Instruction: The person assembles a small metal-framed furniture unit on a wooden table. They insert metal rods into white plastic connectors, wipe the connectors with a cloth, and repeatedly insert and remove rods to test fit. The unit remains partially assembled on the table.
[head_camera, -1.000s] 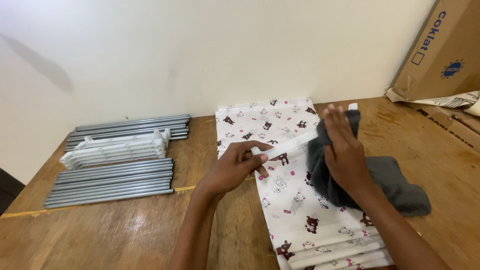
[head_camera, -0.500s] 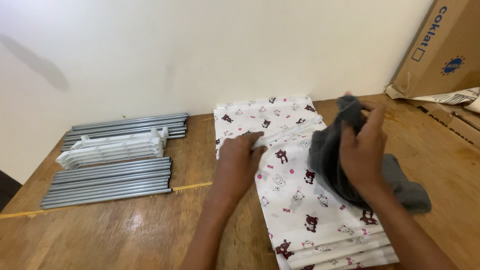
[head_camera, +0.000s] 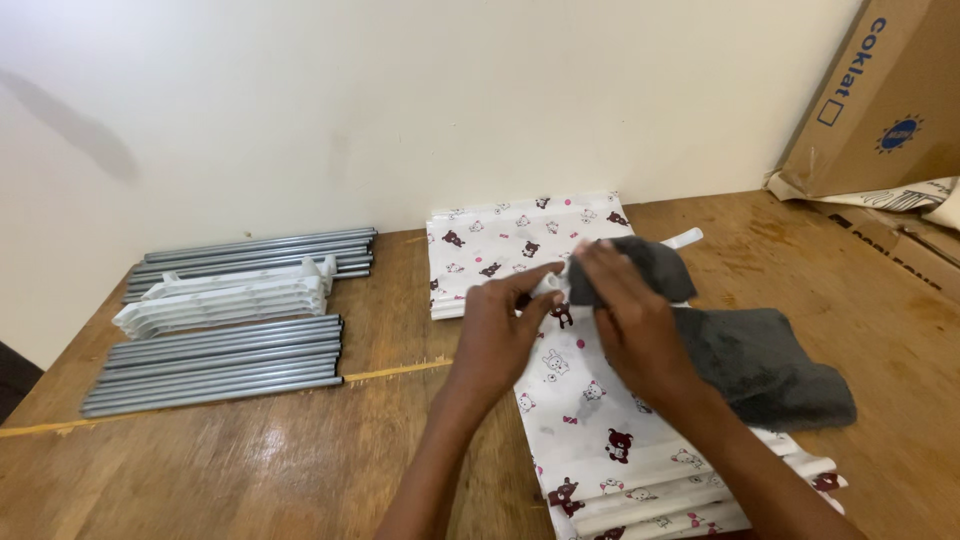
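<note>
Your right hand (head_camera: 625, 325) gripped the grey cloth (head_camera: 745, 360), which trailed rightward; your left hand (head_camera: 500, 335) pinched the white strap (head_camera: 548, 287) just beside it.

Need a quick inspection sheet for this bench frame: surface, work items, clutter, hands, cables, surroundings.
Surface: wooden table, a yellow line across it.
Work items: white bear-print fabric, folded, lying flat; dark grey cloth lying partly on it.
Clutter: grey metal tubes in two stacks; white plastic parts between them.
Hands: left hand pinches a small white piece at the fabric; right hand grips the grey cloth's end.
Cables: nothing seen.
Surroundings: plain cream wall; cardboard box leaning at the right corner.
</note>
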